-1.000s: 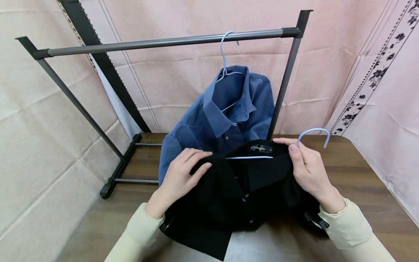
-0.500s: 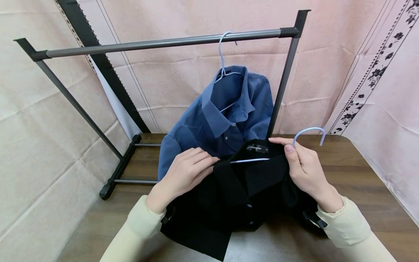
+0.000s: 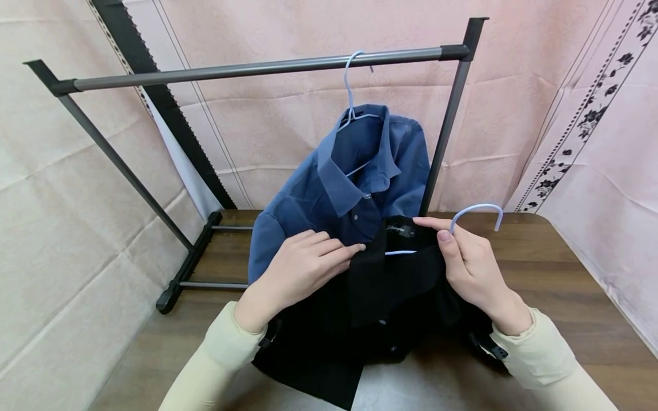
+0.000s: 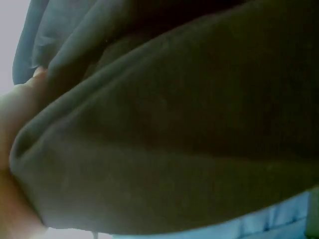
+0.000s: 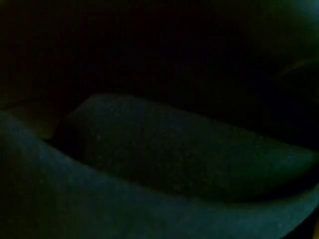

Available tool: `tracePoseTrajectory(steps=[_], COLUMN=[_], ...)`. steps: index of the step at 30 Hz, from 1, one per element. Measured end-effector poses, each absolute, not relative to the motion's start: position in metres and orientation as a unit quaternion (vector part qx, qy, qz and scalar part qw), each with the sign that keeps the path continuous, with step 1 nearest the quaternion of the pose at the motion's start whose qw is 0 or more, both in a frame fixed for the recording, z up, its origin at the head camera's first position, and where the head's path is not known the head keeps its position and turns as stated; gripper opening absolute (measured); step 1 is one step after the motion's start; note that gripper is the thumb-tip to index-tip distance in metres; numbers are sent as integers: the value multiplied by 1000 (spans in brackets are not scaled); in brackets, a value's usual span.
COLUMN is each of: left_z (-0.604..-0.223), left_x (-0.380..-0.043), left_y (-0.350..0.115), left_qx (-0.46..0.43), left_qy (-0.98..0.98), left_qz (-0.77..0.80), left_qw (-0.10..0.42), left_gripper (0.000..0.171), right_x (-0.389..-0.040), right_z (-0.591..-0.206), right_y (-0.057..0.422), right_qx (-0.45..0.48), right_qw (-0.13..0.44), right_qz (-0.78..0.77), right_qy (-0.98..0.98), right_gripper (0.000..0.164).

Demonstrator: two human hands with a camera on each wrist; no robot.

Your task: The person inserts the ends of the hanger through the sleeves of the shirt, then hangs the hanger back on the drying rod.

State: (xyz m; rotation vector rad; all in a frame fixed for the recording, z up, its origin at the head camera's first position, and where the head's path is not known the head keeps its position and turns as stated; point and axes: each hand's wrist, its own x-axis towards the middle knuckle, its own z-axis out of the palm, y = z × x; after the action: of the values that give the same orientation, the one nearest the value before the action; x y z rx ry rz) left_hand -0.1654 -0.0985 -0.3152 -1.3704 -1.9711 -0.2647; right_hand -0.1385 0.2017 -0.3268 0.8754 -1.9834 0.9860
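Observation:
A black shirt (image 3: 319, 337) with a collar and buttons lies bunched in front of me, its lower part on the table. My left hand (image 3: 303, 265) grips its collar from the left, fingertips at the collar's edge. The right hand (image 3: 475, 265) pinches a light-blue hanger (image 3: 477, 206) at the base of its hook, beside the other end of the collar. Part of the hanger's bar shows across the neck opening; the remainder is inside the shirt. Black cloth (image 4: 149, 119) fills most of the left wrist view, and dark cloth (image 5: 164, 149) the right wrist view.
Behind the hands stands a dark metal clothes rack (image 3: 247, 69) on the wooden table (image 3: 545, 268). From its bar a blue shirt (image 3: 303, 194) hangs on another light-blue hanger (image 3: 348, 85). Pink patterned cloth (image 3: 288, 131) covers the back and sides.
My left hand has moved right along the collar and its fingers have closed on it. The right hand and hanger have shifted slightly left, and the neck opening has narrowed.

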Motion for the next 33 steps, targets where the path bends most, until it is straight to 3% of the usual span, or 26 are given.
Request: tracePoseTrajectory(steps=[5,14,23,33], left_z=[-316,-326,-327,-324], left_x=[-164,-163,-165,-167], left_y=[-89,-83,-90,-102], left_qx=[-532,-529,-524,-516], left_qy=[-760,-771,-765,-758], left_qz=[-80,-118,-161,-197], left_qw=[365,333,338,348], left_gripper=[31,20,14,18], right_x=[-140,-138,-141,-140], right_z=[-328,-333,-328,-324], right_y=[194,187,194,212], right_qx=[367,378,357,320], right_qw=[361,327,331,350], right_qz=[379,372,347,340], right_qy=[-769,-782,-802,-812], right_gripper=[39,38,54,43])
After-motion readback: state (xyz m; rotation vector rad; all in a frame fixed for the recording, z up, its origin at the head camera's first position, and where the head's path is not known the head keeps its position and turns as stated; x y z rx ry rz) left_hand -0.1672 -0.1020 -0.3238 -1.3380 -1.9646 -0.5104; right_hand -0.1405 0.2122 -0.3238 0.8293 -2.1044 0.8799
